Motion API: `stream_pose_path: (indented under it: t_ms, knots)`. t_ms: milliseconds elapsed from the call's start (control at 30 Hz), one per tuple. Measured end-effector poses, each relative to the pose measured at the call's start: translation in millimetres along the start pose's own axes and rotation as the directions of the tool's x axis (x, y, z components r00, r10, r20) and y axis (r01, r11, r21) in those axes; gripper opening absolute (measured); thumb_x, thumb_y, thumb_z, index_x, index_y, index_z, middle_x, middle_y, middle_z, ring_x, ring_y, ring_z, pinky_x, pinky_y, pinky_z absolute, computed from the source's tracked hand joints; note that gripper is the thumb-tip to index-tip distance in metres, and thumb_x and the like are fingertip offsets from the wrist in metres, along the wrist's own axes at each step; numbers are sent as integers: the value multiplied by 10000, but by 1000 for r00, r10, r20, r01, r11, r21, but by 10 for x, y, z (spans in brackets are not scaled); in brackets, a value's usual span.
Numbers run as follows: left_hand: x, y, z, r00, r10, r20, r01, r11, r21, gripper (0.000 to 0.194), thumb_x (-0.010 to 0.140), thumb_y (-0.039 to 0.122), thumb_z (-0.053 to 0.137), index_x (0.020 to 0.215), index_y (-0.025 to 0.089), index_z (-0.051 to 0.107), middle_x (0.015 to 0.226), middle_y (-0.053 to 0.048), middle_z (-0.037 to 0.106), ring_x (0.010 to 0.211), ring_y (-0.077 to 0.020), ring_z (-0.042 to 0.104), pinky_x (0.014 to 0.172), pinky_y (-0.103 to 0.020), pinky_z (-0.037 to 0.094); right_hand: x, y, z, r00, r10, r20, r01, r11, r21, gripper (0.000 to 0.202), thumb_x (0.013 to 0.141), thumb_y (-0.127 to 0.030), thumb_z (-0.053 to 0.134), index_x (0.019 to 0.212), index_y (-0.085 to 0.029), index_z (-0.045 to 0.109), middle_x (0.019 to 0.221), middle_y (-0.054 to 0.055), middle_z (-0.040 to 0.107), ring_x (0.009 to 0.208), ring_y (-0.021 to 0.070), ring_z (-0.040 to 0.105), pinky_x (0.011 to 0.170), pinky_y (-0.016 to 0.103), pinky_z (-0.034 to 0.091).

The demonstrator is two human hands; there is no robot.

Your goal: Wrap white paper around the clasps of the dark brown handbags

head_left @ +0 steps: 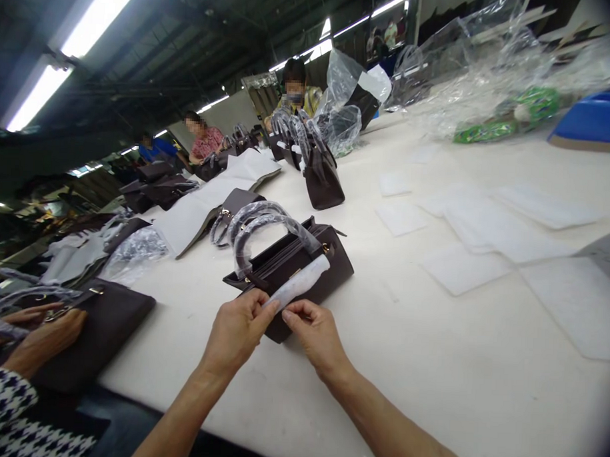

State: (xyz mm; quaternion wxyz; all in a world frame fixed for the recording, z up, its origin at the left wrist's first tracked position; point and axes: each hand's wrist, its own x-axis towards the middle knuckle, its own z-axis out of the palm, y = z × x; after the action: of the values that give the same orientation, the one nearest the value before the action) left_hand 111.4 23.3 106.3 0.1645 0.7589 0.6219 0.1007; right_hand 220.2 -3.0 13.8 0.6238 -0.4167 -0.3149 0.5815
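A dark brown handbag (334,259) stands on the white table in front of me, its top open and its two handles (241,246) wrapped in clear plastic. Across its front lies a narrow white wrapping strip (303,280), slanting up to the right. My left hand (239,326) pinches the lower left end of this strip between thumb and fingers. Just right of it, my right hand (315,327) has its thumb and forefinger pressed together against the bag's front, below the strip. Whatever those fingertips hold is too small to make out.
White sheets (473,271) lie spread on the right of the table (429,393). Other handbags (323,179) stand behind. At left, a co-worker's hands (56,333) handle another bag (116,322). A blue object (596,122) and clear plastic (440,93) are at the back right.
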Motion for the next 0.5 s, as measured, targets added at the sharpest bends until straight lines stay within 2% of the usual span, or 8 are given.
stream_pose_path:
  t_ms: [300,400,500]
  knots:
    - [1,10,-6,999,-21,28,24,994,-108,321,746,508,492,722,191,541,443,66,441,395,-107,479,418,-196,367,89,63,56,999,-7,-41,8,1000,24,143,677,-285,605,657,-143,615,552,-30,517,495,77,393,458,197,321]
    - [2,-9,-15,998,-18,52,25,991,-131,319,753,502,487,721,189,541,437,69,433,389,-101,474,416,-190,369,87,89,97,996,67,-60,-61,993,102,194,663,-326,624,712,-138,625,496,-55,470,387,54,336,367,194,259]
    - [18,-26,-34,996,-20,86,33,989,-148,323,752,500,493,718,183,542,438,68,442,381,-92,463,406,-183,351,80,127,125,996,85,-34,-76,975,211,218,651,-335,643,742,-140,607,514,-60,483,337,37,337,327,183,223]
